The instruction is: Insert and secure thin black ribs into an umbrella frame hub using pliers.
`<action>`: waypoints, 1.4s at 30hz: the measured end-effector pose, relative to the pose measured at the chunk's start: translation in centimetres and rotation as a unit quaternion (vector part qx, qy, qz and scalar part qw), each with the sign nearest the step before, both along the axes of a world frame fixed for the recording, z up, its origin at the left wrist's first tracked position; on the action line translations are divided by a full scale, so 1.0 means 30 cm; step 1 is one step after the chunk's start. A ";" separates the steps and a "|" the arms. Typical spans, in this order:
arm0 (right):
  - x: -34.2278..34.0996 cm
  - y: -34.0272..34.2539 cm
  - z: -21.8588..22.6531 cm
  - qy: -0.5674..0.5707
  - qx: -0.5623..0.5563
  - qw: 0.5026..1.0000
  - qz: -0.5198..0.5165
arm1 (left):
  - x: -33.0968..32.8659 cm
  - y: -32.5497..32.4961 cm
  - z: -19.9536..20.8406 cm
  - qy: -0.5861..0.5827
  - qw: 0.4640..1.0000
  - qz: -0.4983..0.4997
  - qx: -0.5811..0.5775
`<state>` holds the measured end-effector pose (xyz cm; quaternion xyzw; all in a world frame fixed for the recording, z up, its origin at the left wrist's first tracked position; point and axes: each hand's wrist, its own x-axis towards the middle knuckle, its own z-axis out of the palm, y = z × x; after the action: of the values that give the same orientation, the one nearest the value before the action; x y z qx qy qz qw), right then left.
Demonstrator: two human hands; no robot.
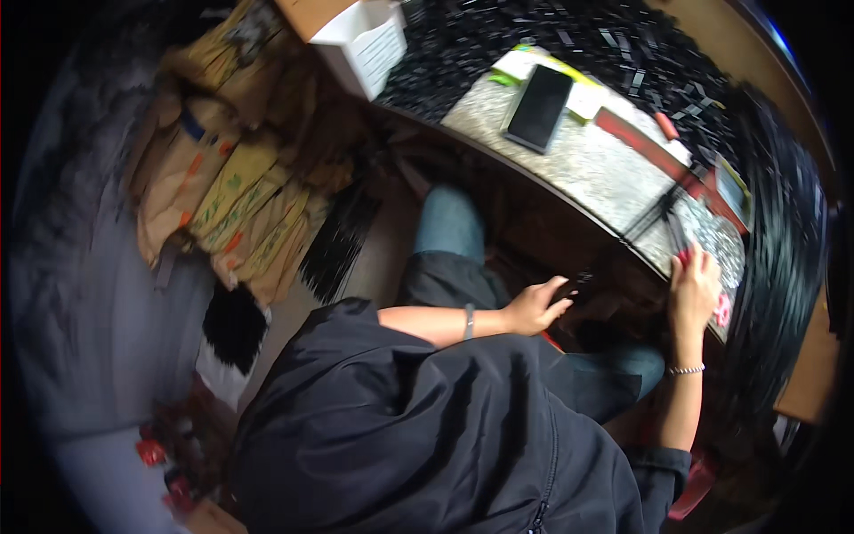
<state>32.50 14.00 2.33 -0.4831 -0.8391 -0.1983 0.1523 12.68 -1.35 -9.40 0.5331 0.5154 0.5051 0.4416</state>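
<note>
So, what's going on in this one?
A seated person is at a pale worktop. Their right hand is at its right end, fingers by a small red thing and thin dark strips; blur hides whether it grips either. Their left hand is between the knees, fingers partly spread beside something dark, too unclear to identify. A phone lies on the worktop, with loose black pieces heaped behind it.

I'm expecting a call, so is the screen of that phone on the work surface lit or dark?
Dark: the phone shows a plain black face, with no lit display visible.
</note>
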 end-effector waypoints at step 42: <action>0.411 0.652 0.265 0.033 0.015 0.948 -0.318 | -0.562 -0.077 0.151 0.432 0.888 0.146 0.065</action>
<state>44.83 33.57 10.29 -0.7284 -0.6337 -0.2333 0.1159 -4.20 -3.67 -4.86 0.6445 0.6936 0.3159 0.0608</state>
